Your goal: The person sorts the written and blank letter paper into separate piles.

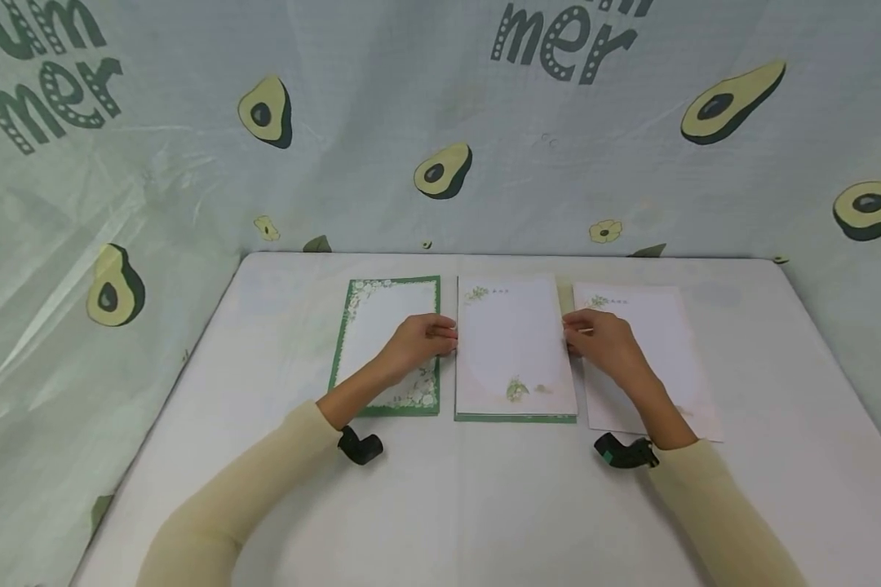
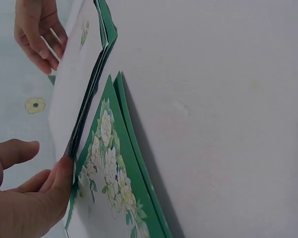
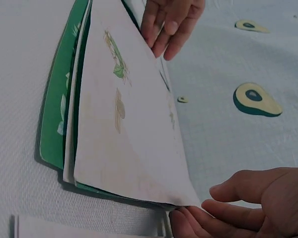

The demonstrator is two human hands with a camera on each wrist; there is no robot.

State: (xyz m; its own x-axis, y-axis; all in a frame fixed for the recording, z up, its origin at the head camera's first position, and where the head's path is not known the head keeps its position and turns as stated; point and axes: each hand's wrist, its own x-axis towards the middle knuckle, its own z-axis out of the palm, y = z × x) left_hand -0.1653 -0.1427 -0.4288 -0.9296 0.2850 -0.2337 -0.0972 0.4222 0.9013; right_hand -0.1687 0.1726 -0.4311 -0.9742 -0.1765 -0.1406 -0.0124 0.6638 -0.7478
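In the head view a stack of paper sheets [image 1: 515, 350] lies mid-table, a pale floral sheet on top and green-edged ones beneath. My left hand [image 1: 420, 341] has its fingertips against the stack's left edge. Opposite, my right hand [image 1: 600, 336] touches the right edge. In the left wrist view the left thumb and fingers [image 2: 57, 181] stand apart, the fingers at the edge of the layered sheets [image 2: 84, 111]. The right wrist view has the right fingers [image 3: 208, 223] at the near edge of the top sheet [image 3: 139, 144], slightly lifted there, with the thumb clear of it.
Green-bordered sheets with white flowers [image 1: 385, 326] lie to the left, partly under the left forearm. Another pale floral sheet [image 1: 649, 326] lies to the right, beneath the right hand and wrist. A white cloth covers the table [image 1: 440, 505]; avocado-print sheeting [image 1: 352, 163] hangs behind.
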